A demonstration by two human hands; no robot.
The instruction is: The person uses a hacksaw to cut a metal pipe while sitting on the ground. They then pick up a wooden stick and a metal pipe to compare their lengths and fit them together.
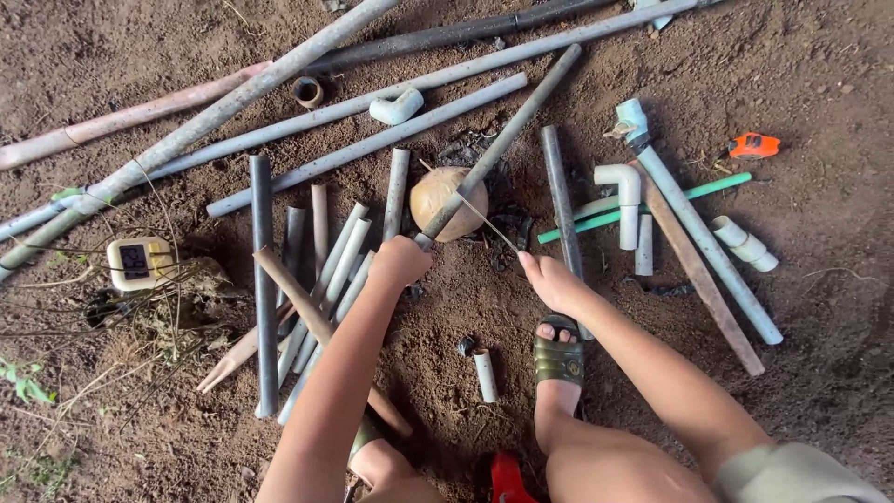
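nearest, a green sandal (559, 359) stands on the dirt ground (819, 279). left hand (399, 261): grip closed around the low end of a long grey pipe (507, 135). right hand (551, 279): fingers pinch a thin strip (489, 224), just beside the pipe. beyond, a round brown coconut (449, 203) lies under the pipe. step in hand appears to be working the strip; next move calls for a steady pipe. cut pipes (321, 270) lie scattered around.

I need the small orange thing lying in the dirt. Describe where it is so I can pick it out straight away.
Start at the round brown coconut in the middle of the pipe pile and look to the upper right, past the white elbow fitting. Just above the tip of the green pipe lies the orange tool, alone on bare soil, the only bright orange item there.
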